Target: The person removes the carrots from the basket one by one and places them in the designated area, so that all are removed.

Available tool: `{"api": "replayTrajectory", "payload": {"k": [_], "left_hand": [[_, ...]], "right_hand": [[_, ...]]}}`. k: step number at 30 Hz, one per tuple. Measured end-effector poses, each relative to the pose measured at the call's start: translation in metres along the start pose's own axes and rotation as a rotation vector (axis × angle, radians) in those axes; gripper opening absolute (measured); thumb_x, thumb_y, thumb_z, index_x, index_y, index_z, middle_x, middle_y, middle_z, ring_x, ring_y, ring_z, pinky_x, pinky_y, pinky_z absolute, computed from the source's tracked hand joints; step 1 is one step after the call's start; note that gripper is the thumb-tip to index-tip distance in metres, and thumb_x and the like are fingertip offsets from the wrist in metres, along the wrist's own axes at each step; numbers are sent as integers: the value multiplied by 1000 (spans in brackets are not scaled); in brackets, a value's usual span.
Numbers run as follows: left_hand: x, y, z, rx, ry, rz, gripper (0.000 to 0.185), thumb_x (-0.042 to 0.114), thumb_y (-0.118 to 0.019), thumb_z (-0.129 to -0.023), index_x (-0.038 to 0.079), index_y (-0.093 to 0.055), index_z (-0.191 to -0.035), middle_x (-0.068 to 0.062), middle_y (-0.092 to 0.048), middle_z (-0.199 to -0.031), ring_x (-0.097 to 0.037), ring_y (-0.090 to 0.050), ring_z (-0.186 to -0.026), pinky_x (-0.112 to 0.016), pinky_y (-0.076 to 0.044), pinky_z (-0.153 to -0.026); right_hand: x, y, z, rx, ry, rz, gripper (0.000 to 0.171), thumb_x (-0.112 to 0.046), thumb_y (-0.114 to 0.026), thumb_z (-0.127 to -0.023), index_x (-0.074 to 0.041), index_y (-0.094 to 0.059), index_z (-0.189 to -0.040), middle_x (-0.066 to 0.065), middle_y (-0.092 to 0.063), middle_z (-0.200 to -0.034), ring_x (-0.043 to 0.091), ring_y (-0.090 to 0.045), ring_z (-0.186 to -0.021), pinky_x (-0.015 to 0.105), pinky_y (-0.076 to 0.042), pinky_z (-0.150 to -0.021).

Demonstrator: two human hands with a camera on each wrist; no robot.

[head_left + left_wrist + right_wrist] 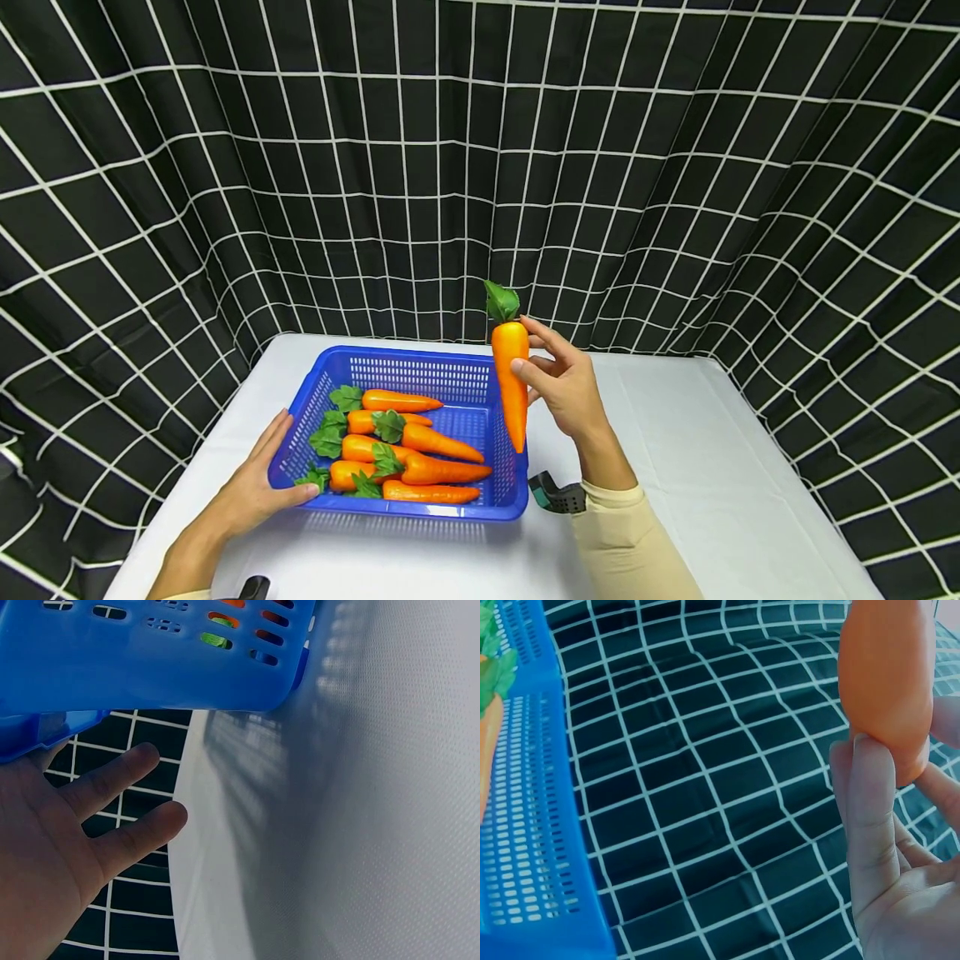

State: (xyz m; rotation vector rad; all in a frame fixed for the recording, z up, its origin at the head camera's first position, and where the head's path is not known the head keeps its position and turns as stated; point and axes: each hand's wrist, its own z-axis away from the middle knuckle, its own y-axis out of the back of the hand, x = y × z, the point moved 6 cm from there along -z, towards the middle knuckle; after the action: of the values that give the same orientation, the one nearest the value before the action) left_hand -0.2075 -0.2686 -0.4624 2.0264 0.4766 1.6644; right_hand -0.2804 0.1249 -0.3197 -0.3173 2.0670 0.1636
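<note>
My right hand pinches an orange carrot between thumb and fingers, above the right end of a blue plastic basket. The carrot is upright, leafy top up and tip down. In the right wrist view, the fingertips press on its thick end. My left hand rests at the basket's left end with straight, spread fingers, the thumb lying at the front rim. Seen from the left wrist, two fingers stretch out below the basket wall. Several carrots with green leaves lie inside the basket, tips pointing right.
A white cloth covers the table under the basket. Behind and on both sides hangs a black curtain with a white grid. A dark strap sits at the right wrist.
</note>
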Motion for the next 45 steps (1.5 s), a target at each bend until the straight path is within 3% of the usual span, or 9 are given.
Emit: {"api": "replayTrajectory", "payload": {"k": [12, 19, 26, 32, 45], "left_hand": [[-1, 0, -1, 3, -5, -12, 107, 23, -82, -74, 2, -14, -154, -14, -3, -160, -45, -6, -141, -69, -11, -103], [-1, -1, 1, 9, -32, -10, 107, 22, -82, -73, 0, -15, -153, -17, -5, -159, -44, -7, -140, -62, -10, -105], [0, -1, 2, 12, -42, 2, 106, 22, -82, -74, 0, -15, -153, -18, -4, -159, -45, -7, -140, -63, -10, -105], [0, -2, 3, 8, -37, 9, 105, 21, -82, -74, -1, -15, -153, -18, -3, -159, -46, -5, -140, -64, -8, -105], [-1, -1, 0, 2, -20, 2, 107, 21, -81, -74, 0, -13, -153, -19, -3, -158, -47, -5, -140, -68, -8, -104]], "right_hand": [[-1, 20, 7, 62, 36, 42, 55, 9, -63, -87, 0, -50, -139, 27, -51, -108, 30, -69, -83, 35, -55, -48], [4, 32, 12, 105, 27, 78, 55, 10, -63, -87, -2, -51, -139, 23, -53, -106, 30, -69, -80, 35, -55, -48], [7, 39, 13, 126, 21, 76, 54, 9, -64, -87, -1, -51, -139, 23, -54, -106, 29, -69, -78, 35, -55, -47], [13, 46, 14, 151, -6, 116, 54, 7, -65, -88, 2, -48, -139, 24, -55, -107, 28, -69, -78, 36, -55, -46], [39, 63, 15, 213, -127, 143, 54, 0, -69, -87, -7, -53, -139, 24, -56, -109, 24, -69, -76, 35, -55, -47]]}}
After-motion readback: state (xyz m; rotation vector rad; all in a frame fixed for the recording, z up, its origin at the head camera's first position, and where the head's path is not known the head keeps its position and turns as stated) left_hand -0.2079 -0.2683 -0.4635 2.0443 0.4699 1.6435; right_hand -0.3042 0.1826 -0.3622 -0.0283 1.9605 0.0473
